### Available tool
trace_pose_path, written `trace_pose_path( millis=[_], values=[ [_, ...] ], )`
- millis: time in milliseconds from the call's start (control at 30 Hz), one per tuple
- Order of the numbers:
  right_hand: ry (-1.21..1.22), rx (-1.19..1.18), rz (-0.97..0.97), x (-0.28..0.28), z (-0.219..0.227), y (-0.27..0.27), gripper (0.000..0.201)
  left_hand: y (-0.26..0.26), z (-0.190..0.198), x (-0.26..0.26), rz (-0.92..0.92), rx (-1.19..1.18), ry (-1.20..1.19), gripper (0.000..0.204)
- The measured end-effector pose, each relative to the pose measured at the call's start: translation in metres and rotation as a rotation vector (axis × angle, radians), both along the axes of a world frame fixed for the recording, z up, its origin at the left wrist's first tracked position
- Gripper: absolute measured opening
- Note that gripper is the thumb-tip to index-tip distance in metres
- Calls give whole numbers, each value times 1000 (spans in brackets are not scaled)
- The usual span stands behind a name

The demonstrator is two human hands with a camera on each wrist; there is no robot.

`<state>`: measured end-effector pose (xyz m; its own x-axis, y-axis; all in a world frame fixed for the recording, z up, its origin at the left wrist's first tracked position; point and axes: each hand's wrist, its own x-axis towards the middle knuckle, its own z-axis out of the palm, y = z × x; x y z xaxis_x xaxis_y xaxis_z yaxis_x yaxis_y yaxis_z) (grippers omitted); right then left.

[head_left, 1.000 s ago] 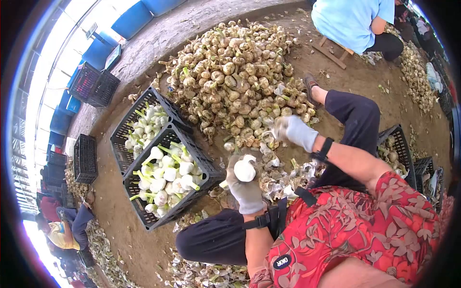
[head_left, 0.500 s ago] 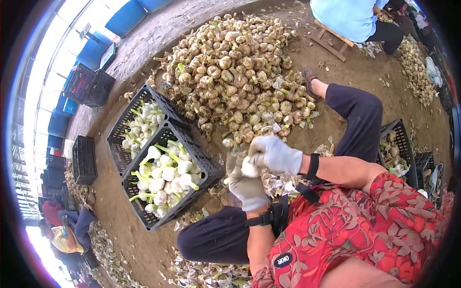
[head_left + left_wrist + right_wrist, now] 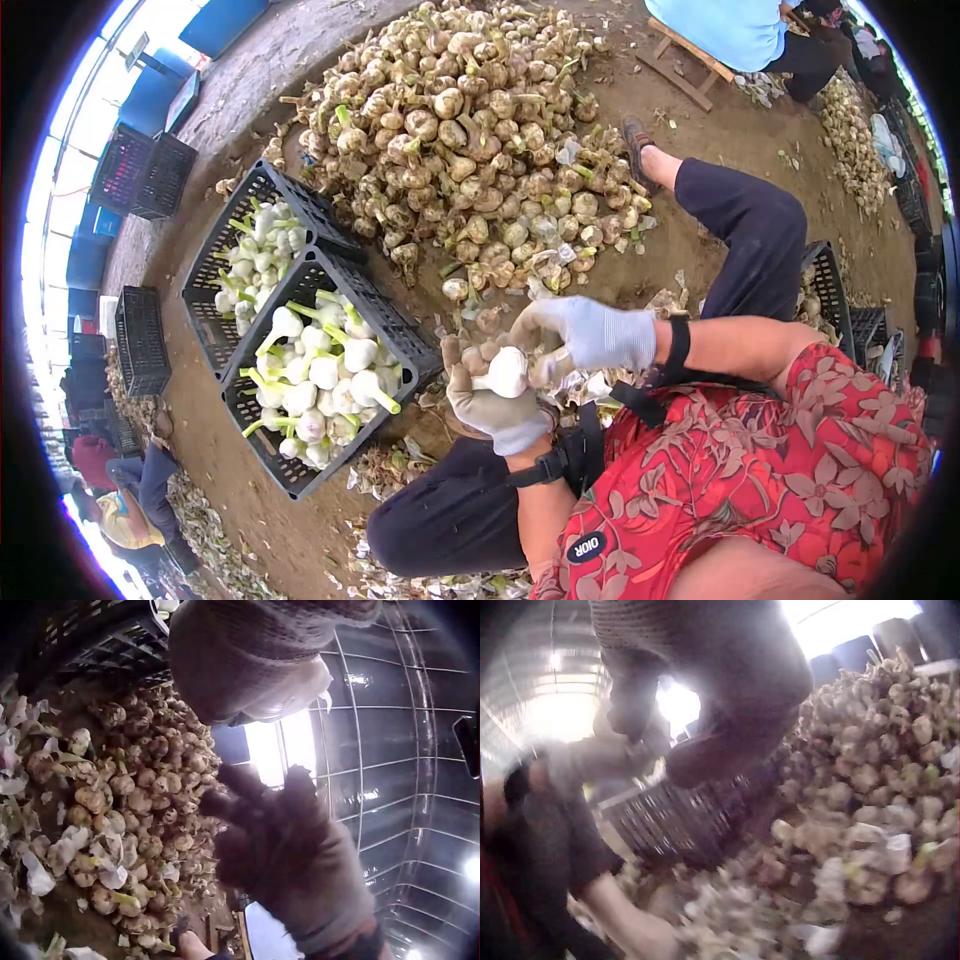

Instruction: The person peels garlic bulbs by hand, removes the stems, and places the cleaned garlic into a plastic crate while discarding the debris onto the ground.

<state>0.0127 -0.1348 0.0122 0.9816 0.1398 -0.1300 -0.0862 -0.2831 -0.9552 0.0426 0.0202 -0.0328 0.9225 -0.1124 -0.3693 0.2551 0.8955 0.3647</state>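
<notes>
My gloved left hand (image 3: 500, 412) holds a peeled white garlic bulb (image 3: 507, 372), its short stem pointing left in the head view. In the left wrist view the bulb (image 3: 294, 691) shows below the glove's curled fingers. Just to the right, my gloved right hand (image 3: 598, 335) hovers with bent fingers by the bulb. The left wrist view shows that right hand (image 3: 289, 862) with its fingers loosely parted and nothing between them. Light shows through the gap between its thumb and fingers in the right wrist view, which is blurred.
A big heap of unpeeled garlic (image 3: 450, 130) lies ahead. Two black crates stand at the left, the nearer crate (image 3: 365, 425) and the farther crate (image 3: 205, 300), both holding white bulbs. Loose skins (image 3: 390, 470) litter the ground. A person in blue (image 3: 720, 30) sits at the back right.
My right hand came from the heap's edge to the bulb, overlapped it half a second ago, and is now a little to its right. My left hand kept hold of the bulb.
</notes>
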Motion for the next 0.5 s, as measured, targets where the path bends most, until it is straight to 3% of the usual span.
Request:
trace_pose_path(
  millis=[67, 133, 200, 233, 267, 333, 400, 467, 500],
  values=[
    [90, 54, -133, 2, 6, 21, 36, -2, -4, 3, -4, 103, -40, 31],
    [-71, -45, -213, 3, -18, 29, 22, -9, 1, 3, 102, 235, 58, 36],
    [115, -198, -208, 2, -41, 18, 22, -4, 2, 4, 69, 271, 36, 36],
    [247, -332, -187, -2, -76, 8, 25, 4, -4, 8, 67, -66, 2, 35],
    [377, -464, -163, -6, -102, -2, 28, 9, -7, 9, -3, -127, -122, 34],
    [653, -761, 203, -16, -120, -31, 37, 5, 4, 11, 1, -36, -93, 33],
    [726, -935, -5, -38, -189, -58, 49, 9, -10, 11, -1, -57, -28, 32],
    [778, -702, -529, -25, -169, -77, 54, 9, -21, 8, -8, -10, 31, 31],
    [782, -614, -618, -20, -186, -90, 57, 6, -24, 6, -23, 47, 49, 31]
  ],
)
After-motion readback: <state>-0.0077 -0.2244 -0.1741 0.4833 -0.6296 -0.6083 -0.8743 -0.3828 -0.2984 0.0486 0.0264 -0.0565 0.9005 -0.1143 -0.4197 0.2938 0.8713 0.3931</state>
